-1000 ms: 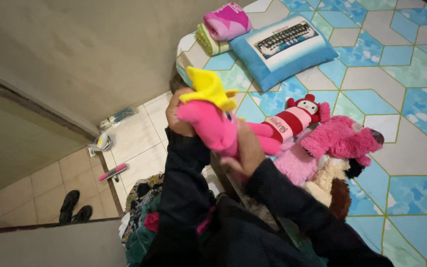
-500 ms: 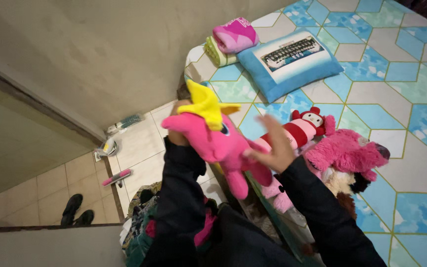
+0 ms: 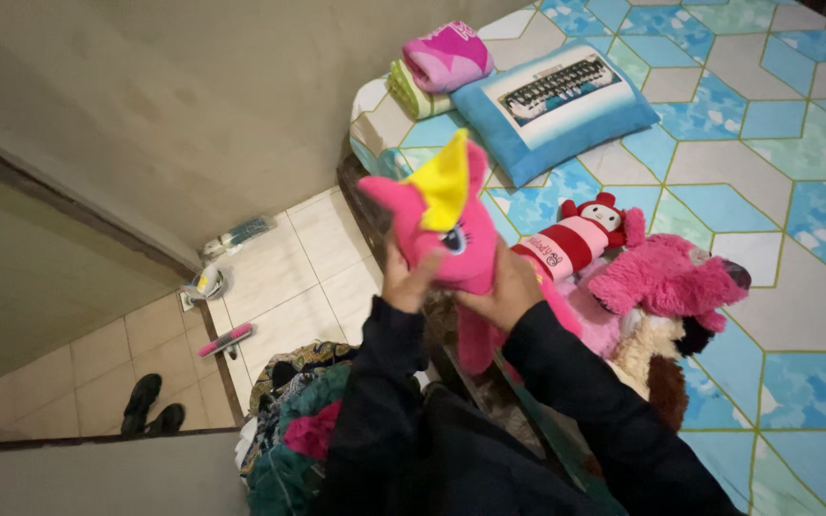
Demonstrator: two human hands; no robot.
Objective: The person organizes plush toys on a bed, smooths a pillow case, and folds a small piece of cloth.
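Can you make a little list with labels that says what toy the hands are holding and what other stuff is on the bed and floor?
Held toy: pink plush pony with a yellow mane, upright
Left hand: grips the pony's body
Right hand: grips the pony's other side
Bed cover: geometric blue, green and grey sheet
Pile beside hands: red-and-white striped doll, fuzzy pink plush, brown-and-cream plush
Head of bed: blue rectangular pillow, rolled pink towel
Floor: beige tiles, black shoes, heap of clothes

Pink plush pony (image 3: 451, 239) with yellow mane held upright in left hand (image 3: 403, 279) and right hand (image 3: 507, 291), above bed (image 3: 767, 143) edge, plush toy pile (image 3: 652, 296) just right of it
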